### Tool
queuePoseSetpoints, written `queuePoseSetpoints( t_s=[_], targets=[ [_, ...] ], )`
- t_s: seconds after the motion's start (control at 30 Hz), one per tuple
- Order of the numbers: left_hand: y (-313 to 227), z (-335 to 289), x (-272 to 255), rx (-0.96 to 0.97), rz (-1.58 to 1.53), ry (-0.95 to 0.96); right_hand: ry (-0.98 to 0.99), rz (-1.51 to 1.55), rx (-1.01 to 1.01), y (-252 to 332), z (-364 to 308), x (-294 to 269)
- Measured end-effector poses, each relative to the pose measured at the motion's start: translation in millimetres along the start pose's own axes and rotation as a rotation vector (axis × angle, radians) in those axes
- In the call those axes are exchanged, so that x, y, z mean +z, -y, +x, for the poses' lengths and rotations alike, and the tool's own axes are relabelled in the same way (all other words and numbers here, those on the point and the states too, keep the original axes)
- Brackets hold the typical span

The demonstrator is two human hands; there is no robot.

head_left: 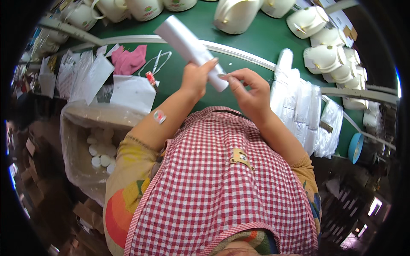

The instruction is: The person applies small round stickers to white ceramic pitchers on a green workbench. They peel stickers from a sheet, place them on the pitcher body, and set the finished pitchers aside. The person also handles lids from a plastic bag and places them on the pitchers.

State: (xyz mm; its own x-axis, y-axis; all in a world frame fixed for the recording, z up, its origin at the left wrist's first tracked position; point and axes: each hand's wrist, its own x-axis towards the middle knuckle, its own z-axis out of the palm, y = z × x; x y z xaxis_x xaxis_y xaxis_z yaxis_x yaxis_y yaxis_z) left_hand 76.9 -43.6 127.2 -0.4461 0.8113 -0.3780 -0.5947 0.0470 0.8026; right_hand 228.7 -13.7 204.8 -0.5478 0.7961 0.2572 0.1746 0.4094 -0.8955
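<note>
My left hand (195, 80) is closed round a white roll (183, 39), which looks like a paper tube. The roll slants over the green table, its far end up to the left and its near end beside my right hand (251, 88). Thumb and forefinger of my right hand pinch together at the edge of that near end. What lies between these fingertips is too small to make out. A small round sticker (159, 116) is stuck on my left forearm.
Cream kettle-like vessels (237, 16) stand along the back and right of the green table (166, 59). Clear plastic sleeves (294, 102) lie at right, near a blue round item (355, 148). Pink cloth (129, 59) and white sheets (133, 93) lie left, above a plastic-lined box (77, 149) of white caps.
</note>
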Motion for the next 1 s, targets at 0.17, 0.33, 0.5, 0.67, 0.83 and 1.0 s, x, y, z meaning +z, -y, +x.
queuePoseSetpoints(
  t_s=[0.17,0.33,0.5,0.67,0.83,1.0],
  targets=[
    [-15,10,41,-0.046,0.138,0.033,0.103,-0.474,-0.784,20,15,35],
    [-14,14,48,-0.013,0.088,0.009,0.224,-0.548,-0.836,4,7,46],
    [-18,16,23,-0.137,-0.083,0.054,0.133,-0.377,-0.542,-4,16,4],
    [-17,2,18,0.005,-0.128,0.063,-0.029,-0.247,0.101,-31,18,-15],
    [-17,-8,21,0.024,-0.131,0.202,0.030,-0.105,0.284,-40,18,-21],
    [-24,-12,7,-0.104,-0.238,0.318,0.081,0.365,0.377,-51,11,-21]
  ],
)
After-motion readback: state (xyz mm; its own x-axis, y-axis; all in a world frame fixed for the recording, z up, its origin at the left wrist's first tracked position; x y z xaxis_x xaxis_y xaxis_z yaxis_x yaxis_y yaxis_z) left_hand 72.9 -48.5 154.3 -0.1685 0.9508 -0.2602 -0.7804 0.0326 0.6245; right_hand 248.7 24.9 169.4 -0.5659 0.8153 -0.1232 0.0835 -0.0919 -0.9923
